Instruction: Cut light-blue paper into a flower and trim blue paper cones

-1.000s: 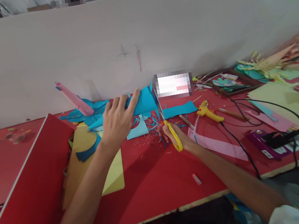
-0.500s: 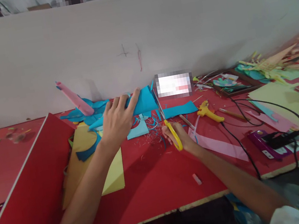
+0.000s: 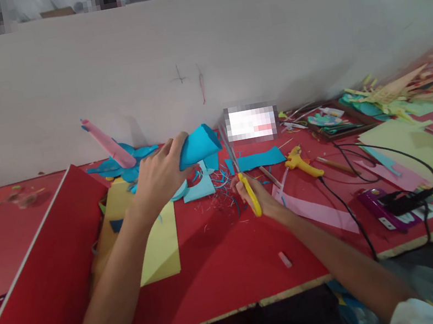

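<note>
My left hand (image 3: 164, 174) is closed around a rolled piece of blue paper (image 3: 199, 145), whose wide end points right. In my right hand (image 3: 254, 191) is a pair of scissors (image 3: 250, 195) with yellow handles, the blades pointing away toward the wall. The blades stand just right of the roll, apart from it. Beneath them lie a flat blue paper strip (image 3: 258, 159), a light blue scrap (image 3: 200, 189) and many fine cuttings. Left of my left hand, a pink paper cone (image 3: 110, 142) rests on blue paper petals (image 3: 145, 151).
A yellow glue gun (image 3: 304, 162) with a black cord lies right of the scissors, near a pink paper strip (image 3: 319, 210). Farther right are a purple box (image 3: 391, 212) and yellow sheets (image 3: 427, 147). A red upright divider (image 3: 49, 258) stands at left; a white wall (image 3: 281, 33) closes the back.
The blue paper in my left hand has turned from a flatter face to a roll with its end showing. My left hand has shifted slightly left, away from the scissor blades.
</note>
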The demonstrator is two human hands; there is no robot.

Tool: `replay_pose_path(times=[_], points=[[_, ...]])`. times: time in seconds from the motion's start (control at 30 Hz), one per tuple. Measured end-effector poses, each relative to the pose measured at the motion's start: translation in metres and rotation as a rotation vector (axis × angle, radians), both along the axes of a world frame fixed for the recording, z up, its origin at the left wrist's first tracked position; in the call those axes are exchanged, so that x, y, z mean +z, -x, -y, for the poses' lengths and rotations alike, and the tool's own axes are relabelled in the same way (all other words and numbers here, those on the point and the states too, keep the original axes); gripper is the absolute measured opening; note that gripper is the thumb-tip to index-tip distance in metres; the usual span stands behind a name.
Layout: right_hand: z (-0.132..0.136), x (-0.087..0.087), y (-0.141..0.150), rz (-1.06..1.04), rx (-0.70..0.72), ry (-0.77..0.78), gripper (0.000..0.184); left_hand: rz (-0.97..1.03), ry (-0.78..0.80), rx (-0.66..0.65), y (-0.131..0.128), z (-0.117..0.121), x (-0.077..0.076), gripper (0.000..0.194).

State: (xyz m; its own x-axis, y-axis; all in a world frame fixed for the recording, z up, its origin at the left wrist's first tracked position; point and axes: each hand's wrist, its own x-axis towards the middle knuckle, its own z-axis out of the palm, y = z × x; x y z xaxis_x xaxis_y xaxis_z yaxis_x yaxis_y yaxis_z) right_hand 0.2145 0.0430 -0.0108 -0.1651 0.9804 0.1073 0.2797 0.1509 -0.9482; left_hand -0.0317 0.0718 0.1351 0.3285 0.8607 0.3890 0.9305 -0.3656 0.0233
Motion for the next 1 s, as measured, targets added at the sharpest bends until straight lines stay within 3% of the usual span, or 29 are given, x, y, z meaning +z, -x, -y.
replay_pose_path(times=[0.3, 0.8, 1.0], points=[[0.002, 0.001, -0.001, 0.081, 0.008, -0.049, 0.064, -0.071, 0.030, -0.123, 0.006, -0.002, 0.000, 0.063], [-0.001, -0.003, -0.004, 0.100, 0.067, -0.117, 0.055, -0.078, 0.159, -0.087, 0.007, 0.001, 0.009, 0.069], [-0.001, 0.001, -0.004, 0.146, -0.007, -0.113, 0.052, -0.067, 0.163, -0.117, 0.008, 0.000, 0.007, 0.071]])
